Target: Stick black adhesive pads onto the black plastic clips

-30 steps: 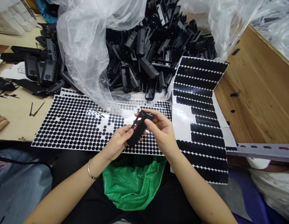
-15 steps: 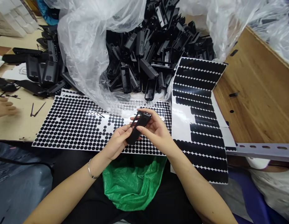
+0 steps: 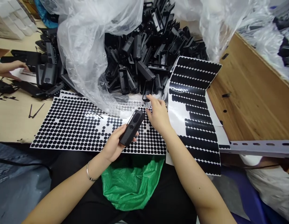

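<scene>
My left hand (image 3: 115, 143) is closed round a black plastic casing (image 3: 132, 128), which is tilted with its ribbed face and round mark up. To its right, my right hand (image 3: 159, 114) has come away from the casing, thumb and fingers apart, with nothing visible in it. Its fingertips are over the sheet, just below an open black casing (image 3: 147, 90) at the pile's front edge; I cannot tell whether they touch. Under both hands lies a white sheet of round black stickers (image 3: 72, 124), with some stickers gone from the middle.
A large pile of black casings (image 3: 137, 46) lies in clear plastic wrap (image 3: 82, 53). On the right are a second sticker sheet (image 3: 200, 121) and a wooden board (image 3: 240, 93). A green bag (image 3: 132, 189) hangs below the table edge. At left, another person's hand (image 3: 13, 68) is among black parts.
My right hand has let go of the casing and moved up and right. The casing has turned over in my left hand. The other person's hand has moved farther back.
</scene>
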`<state>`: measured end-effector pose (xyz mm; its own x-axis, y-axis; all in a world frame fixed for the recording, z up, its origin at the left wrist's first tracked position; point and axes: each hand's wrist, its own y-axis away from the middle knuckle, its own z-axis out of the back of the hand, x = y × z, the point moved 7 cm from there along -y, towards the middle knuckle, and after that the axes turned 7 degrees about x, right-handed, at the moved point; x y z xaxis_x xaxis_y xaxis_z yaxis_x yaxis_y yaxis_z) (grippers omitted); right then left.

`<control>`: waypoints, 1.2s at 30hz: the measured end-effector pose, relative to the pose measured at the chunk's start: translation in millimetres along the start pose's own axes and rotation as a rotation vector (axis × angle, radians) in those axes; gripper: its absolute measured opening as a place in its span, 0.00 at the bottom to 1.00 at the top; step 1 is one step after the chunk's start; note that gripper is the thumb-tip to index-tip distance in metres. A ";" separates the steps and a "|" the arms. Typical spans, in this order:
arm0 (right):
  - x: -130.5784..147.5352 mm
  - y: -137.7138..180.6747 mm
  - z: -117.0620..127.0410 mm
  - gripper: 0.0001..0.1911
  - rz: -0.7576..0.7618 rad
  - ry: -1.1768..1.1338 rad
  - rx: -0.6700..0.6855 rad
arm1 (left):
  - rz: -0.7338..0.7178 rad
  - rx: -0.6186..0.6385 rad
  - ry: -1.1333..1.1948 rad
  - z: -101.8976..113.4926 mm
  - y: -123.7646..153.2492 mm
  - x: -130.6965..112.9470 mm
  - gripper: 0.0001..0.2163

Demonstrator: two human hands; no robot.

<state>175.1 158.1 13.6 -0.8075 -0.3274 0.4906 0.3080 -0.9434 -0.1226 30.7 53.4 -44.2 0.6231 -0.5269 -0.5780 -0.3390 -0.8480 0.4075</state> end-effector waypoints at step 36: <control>12.7 23.5 -7.5 0.07 0.044 -0.031 0.377 | -0.136 0.023 -0.411 6.5 -13.6 -18.6 0.20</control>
<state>168.3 131.5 10.5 -0.7759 -0.3599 0.5181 0.5098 -0.8415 0.1790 19.1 74.3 -43.6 0.3321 -0.3859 -0.8607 -0.2920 -0.9097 0.2952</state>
